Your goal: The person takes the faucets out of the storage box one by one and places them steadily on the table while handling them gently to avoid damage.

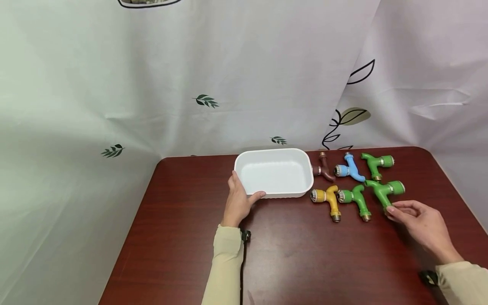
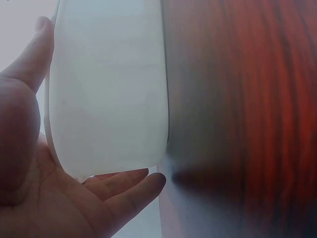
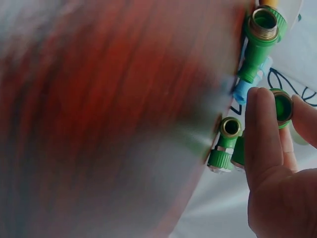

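A white plastic tray [image 1: 274, 171] sits near the table's back edge. My left hand [image 1: 237, 202] holds its near left corner, the thumb along the front side and the fingers at the left end. In the left wrist view, the tray's wall [image 2: 109, 89] lies between thumb and fingers. At the right, my right hand [image 1: 425, 224] pinches a green tap [image 1: 383, 191] by its threaded end, between thumb and fingers. The right wrist view shows that tap's open end [image 3: 283, 108] between the fingertips. Whether the tap touches the table I cannot tell.
Beside the tray lie a brown tap [image 1: 324, 169], a blue tap [image 1: 350, 169] and a yellow tap [image 1: 328, 199]. Another green tap [image 1: 356, 199] lies in the front row, and one more green tap [image 1: 377, 163] at the back. A printed cloth [image 1: 244, 84] hangs behind the table [image 1: 305, 262].
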### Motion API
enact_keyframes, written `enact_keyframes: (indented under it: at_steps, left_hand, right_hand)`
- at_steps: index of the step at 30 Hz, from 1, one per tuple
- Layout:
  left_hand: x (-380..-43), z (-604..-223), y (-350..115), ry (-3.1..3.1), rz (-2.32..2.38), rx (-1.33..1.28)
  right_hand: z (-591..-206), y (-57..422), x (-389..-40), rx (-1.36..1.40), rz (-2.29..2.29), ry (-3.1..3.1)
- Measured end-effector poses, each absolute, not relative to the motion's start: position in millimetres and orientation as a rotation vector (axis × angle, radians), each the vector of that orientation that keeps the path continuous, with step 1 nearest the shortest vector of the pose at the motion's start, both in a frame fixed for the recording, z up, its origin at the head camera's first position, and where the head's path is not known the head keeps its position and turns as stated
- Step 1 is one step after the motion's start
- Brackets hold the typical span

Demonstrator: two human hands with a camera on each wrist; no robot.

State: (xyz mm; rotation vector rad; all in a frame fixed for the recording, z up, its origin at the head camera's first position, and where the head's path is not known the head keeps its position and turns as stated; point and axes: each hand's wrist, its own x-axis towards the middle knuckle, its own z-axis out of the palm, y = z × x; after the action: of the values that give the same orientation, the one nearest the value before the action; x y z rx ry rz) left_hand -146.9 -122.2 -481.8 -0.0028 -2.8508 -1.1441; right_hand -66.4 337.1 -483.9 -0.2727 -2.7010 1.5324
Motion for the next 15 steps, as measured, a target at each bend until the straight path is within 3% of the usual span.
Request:
enact_keyframes:
  at_steps: [15]
  left_hand:
    - [-146.6, -480.7, -122.2, -2.865, -1.147, 0.002]
  right_hand:
    - [-484.0, 341.0, -65.2, -0.279, 1.257, -2.867]
